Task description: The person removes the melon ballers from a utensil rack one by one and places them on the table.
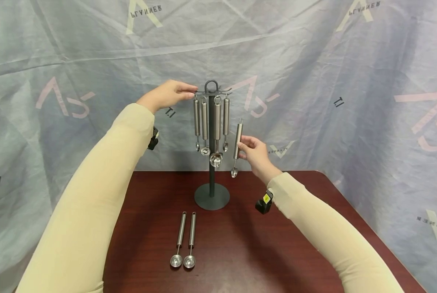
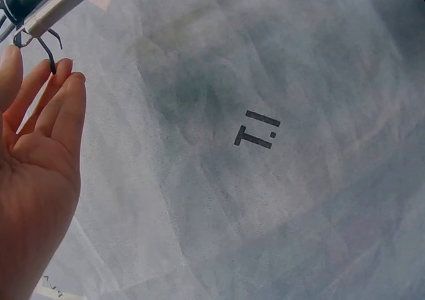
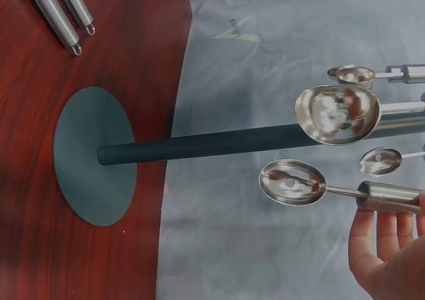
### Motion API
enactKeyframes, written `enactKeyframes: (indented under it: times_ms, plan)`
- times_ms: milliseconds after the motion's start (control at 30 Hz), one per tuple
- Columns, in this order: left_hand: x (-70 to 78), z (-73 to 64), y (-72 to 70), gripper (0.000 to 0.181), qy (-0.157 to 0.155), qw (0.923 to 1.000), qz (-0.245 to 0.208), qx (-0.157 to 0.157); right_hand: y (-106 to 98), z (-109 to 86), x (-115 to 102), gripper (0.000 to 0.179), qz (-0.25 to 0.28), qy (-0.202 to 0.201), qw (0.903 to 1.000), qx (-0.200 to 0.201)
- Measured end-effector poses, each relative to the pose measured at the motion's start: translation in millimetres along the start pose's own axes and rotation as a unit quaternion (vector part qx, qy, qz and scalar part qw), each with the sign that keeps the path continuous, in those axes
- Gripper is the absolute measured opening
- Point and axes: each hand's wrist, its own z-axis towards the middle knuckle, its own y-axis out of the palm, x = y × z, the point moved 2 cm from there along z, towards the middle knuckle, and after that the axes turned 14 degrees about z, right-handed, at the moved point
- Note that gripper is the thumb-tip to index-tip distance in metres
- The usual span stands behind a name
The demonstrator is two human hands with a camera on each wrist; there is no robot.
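A steel melon baller (image 1: pixel 239 140) with an oval bowl is pinched by its handle in my right hand (image 1: pixel 256 156), its bowl hanging down. In the right wrist view a small hole shows in that bowl (image 3: pixel 292 182). Right beside it stands a dark hook rack (image 1: pixel 211 175), with several steel scoops (image 1: pixel 217 122) of different sizes hanging from its hooks. My left hand (image 1: pixel 170 94) reaches to the rack's top left. Its fingers are extended, and in the left wrist view the fingertips touch a hook (image 2: pixel 48 53).
Two round-bowled steel scoops, one at the left (image 1: pixel 181 240) and one at the right (image 1: pixel 192 240), lie side by side in front of the rack's round base (image 1: pixel 203 199). They rest on a reddish-brown table (image 1: pixel 262 244). Behind it hangs a grey printed cloth (image 1: pixel 295 53).
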Motion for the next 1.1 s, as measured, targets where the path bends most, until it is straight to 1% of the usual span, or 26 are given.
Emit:
enactKeyframes:
  times_ms: [200, 500, 667, 833, 1000, 1100]
  plan:
    - [0.8, -3.7, -1.3, 0.051, -0.012, 0.9999, -0.006, 0.011, -0.4, -1.2, 3.9, 0.036, -0.003, 0.006, 1.0, -0.005]
    - [3.3, -0.4, 2.5, 0.05, -0.018, 0.9984, -0.023, 0.048, 2.8, -6.5, 4.3, 0.036, 0.0, 0.014, 0.9999, -0.011]
    - [5.9, -0.6, 5.6, 0.049, -0.021, 0.9974, -0.024, 0.064, 3.2, -12.5, 7.7, 0.036, -0.016, 0.034, 0.9992, -0.011]
    - [9.2, -3.2, 7.7, 0.048, -0.03, 0.9963, -0.022, 0.078, 4.3, -18.9, 12.5, 0.035, -0.021, 0.057, 0.9981, -0.012]
    - [11.4, -6.6, 9.3, 0.047, -0.043, 0.9944, -0.036, 0.09, 7.1, -26.5, 18.2, 0.033, -0.025, 0.069, 0.9972, -0.014]
    - [12.2, -7.5, 10.1, 0.047, -0.046, 0.9935, -0.036, 0.098, 8.1, -31.3, 22.6, 0.033, -0.028, 0.076, 0.9966, -0.014]
